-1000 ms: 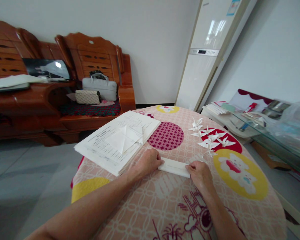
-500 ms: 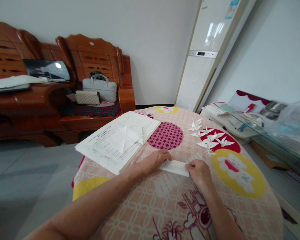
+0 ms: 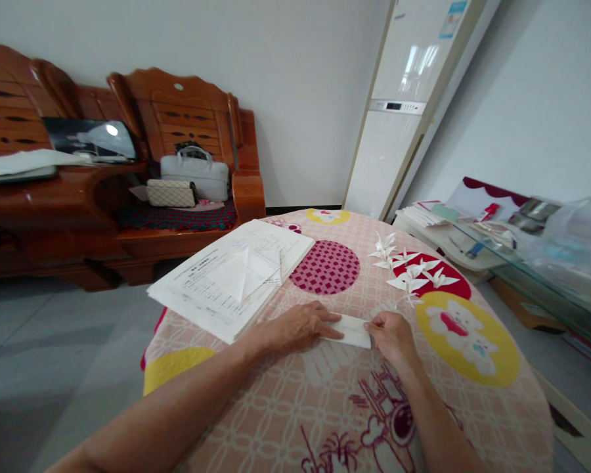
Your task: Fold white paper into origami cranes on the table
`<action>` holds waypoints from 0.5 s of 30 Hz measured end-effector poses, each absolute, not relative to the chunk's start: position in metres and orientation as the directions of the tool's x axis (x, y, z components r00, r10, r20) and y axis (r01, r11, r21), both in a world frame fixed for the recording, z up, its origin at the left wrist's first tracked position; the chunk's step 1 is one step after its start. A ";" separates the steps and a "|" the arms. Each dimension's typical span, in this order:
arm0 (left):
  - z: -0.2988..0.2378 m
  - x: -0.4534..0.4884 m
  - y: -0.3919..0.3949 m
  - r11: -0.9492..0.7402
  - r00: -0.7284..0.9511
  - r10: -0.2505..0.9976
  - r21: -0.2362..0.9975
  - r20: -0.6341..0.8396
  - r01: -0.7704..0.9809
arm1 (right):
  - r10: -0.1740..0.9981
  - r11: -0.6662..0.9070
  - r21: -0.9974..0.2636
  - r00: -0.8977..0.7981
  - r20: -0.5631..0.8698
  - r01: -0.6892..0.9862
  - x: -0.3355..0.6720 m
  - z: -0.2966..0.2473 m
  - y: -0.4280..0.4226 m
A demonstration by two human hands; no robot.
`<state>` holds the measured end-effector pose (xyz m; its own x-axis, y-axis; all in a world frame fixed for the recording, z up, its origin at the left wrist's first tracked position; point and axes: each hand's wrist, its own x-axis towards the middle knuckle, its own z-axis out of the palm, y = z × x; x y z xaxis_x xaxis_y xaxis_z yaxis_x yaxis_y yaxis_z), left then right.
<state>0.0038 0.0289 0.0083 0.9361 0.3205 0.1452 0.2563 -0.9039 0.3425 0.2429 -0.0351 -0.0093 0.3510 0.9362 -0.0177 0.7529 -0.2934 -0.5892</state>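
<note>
Left hand (image 3: 303, 328), fingers spread, hides one end of the folded paper strip (image 3: 353, 333) on the tablecloth (image 3: 276, 410); right hand (image 3: 393, 335) is pinching the other. Plastic bag (image 3: 574, 233) is cut off, contents too murky to tell.

One left hand (image 3: 300, 327) and one right hand (image 3: 393, 334); one folded paper strip (image 3: 354, 332); one stack of printed sheets (image 3: 214, 314); paper cranes (image 3: 408, 284), about seven, their overlap making the count approximate; one patterned tablecloth (image 3: 261, 420); one grey handbag (image 3: 209, 179); one quilted purse (image 3: 170, 194); one cardboard box (image 3: 522, 307); one tall air conditioner (image 3: 381, 151)
</note>
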 end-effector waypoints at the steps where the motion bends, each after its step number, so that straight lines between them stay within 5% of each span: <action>1: 0.010 0.002 0.028 -0.905 0.940 0.306 0.351 0.148 0.239 | 0.936 -0.292 -0.592 0.350 -0.016 0.751 0.243 -0.009 -0.035; 10: 0.009 -0.002 0.030 -0.912 0.962 0.240 0.369 0.128 0.178 | 0.942 -0.271 -0.579 0.335 0.005 0.769 0.245 -0.010 -0.034; 15: 0.010 0.000 0.029 -0.923 0.964 0.235 0.340 0.125 0.181 | 0.929 -0.077 -0.610 0.278 0.242 0.789 0.228 0.014 -0.043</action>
